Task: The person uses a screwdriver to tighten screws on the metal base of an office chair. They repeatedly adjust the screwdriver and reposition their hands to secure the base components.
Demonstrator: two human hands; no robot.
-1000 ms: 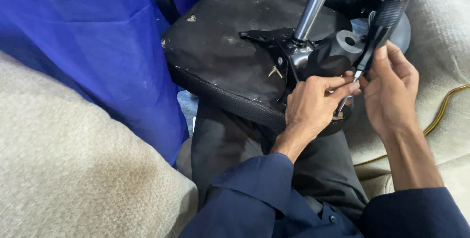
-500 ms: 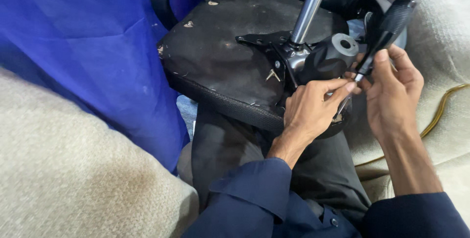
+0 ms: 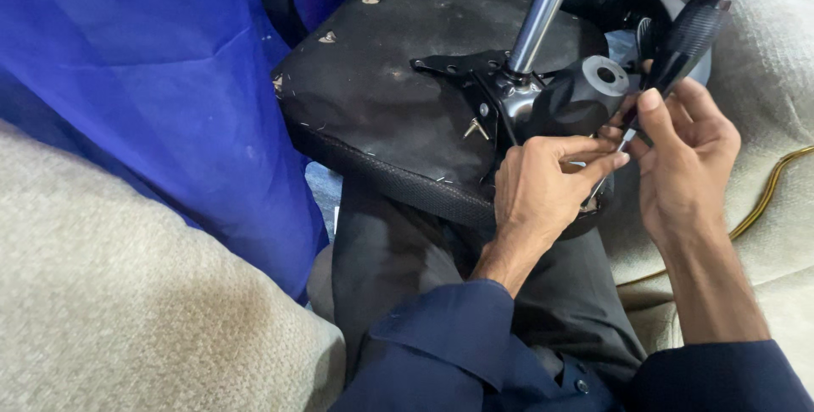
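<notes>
An upturned black chair seat (image 3: 398, 107) rests on my lap, its underside up, with a shiny metal column (image 3: 543, 13) rising from a black mounting plate (image 3: 483, 73). My right hand (image 3: 687, 158) grips a screwdriver with a black handle (image 3: 682, 39), its thin shaft angled down toward the seat's near edge. My left hand (image 3: 543, 187) pinches the shaft near its tip, beside a black plastic cylinder part (image 3: 585, 90). The tip itself is hidden by my fingers.
Blue fabric (image 3: 144, 81) hangs at the left. Beige carpet-like cloth (image 3: 127, 310) covers the lower left and the right side, where a yellow cord (image 3: 763, 200) curves across it. My dark trousers (image 3: 398, 268) lie under the seat.
The screwdriver handle has tilted a little more to the right and both hands have shifted slightly on the shaft. The seat stays in place.
</notes>
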